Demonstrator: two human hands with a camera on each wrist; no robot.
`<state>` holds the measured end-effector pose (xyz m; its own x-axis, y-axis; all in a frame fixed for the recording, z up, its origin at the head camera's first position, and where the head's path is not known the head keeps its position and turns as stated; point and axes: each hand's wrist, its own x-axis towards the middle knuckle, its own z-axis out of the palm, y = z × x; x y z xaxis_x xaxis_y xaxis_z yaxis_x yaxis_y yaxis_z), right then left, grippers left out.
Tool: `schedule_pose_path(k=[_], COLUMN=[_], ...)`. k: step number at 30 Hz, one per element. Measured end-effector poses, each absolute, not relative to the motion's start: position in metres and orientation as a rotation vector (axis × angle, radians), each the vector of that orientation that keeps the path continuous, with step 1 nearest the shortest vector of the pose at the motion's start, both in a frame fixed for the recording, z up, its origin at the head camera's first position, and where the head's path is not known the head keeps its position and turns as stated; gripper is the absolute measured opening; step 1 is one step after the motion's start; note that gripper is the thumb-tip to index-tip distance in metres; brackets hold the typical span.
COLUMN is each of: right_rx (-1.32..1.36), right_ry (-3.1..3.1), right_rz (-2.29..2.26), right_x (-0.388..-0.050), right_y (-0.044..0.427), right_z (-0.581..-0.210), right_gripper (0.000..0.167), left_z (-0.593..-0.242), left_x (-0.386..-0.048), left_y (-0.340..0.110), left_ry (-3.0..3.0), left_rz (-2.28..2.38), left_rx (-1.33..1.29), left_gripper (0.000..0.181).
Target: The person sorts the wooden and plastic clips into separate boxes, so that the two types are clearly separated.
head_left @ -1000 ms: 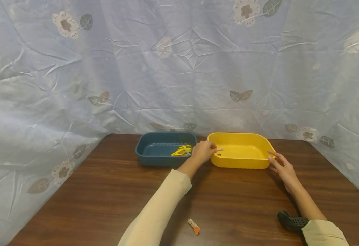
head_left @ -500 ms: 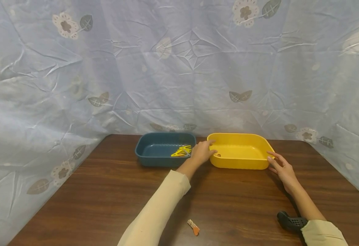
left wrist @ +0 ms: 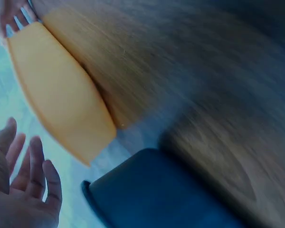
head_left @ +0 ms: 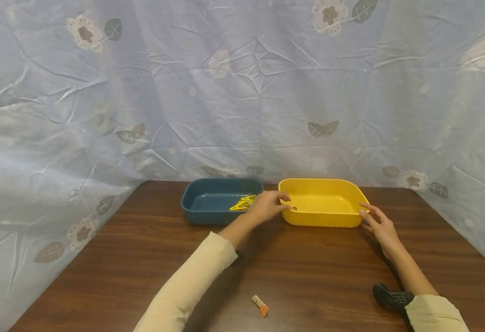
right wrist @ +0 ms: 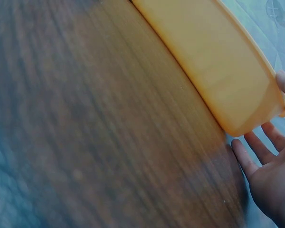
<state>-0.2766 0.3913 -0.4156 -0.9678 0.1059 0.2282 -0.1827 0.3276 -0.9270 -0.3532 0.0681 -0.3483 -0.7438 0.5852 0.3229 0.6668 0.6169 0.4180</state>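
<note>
My left hand [head_left: 265,205] hovers between the two bins with its fingers apart and nothing between them; the left wrist view shows the same spread fingers. Beside its fingertips is the left end of the yellow bin [head_left: 323,220]. A small brown item [head_left: 294,209] lies inside that end, mostly hidden by the wall. My right hand [head_left: 383,230] touches the bin's right end, thumb at the rim and fairly straight fingers along the outside. Yellow plastic clothespins [head_left: 242,203] lie in the dark blue bin [head_left: 213,217], partly covered by the left hand.
A small wooden clothespin with an orange heart [head_left: 261,306] lies on the brown wooden table [head_left: 143,276] near the front. A black strapped device [head_left: 392,297] sits at the right wrist. Patterned cloth [head_left: 242,92] hangs behind the table.
A second ago the left hand pinched a small clothespin over the yellow bin's left end. Its fingers have let it go and parted, and the hand has drawn slightly left. The right hand stays put.
</note>
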Motion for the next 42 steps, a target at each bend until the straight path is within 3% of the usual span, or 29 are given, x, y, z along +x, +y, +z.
schedule_pose_path(k=[9, 19, 29, 42], right_rx=[0.061, 0.063, 0.061, 0.075], right_ry=[-2.324, -2.321, -2.314, -2.331], right_rz=[1.714, 1.685, 1.703, 1.685], right_x=[-0.279, -0.279, -0.277, -0.277], right_y=[0.392, 0.397, 0.396, 0.391], right_z=[-0.413, -0.411, -0.412, -0.418], right_gripper=[0.053, 0.053, 0.053, 0.055], left_z=[-0.340, -0.358, -0.379, -0.386], left_x=[-0.308, -0.264, -0.239, -0.236], left_y=[0.026, -0.018, -0.035, -0.037], left_ry=[-2.681, -2.640, -2.748, -2.739], left_rz=[-0.889, -0.910, -0.723, -0.682], left_rx=[-1.493, -1.893, -1.993, -1.971], left_gripper=[0.028, 0.027, 0.024, 0.011])
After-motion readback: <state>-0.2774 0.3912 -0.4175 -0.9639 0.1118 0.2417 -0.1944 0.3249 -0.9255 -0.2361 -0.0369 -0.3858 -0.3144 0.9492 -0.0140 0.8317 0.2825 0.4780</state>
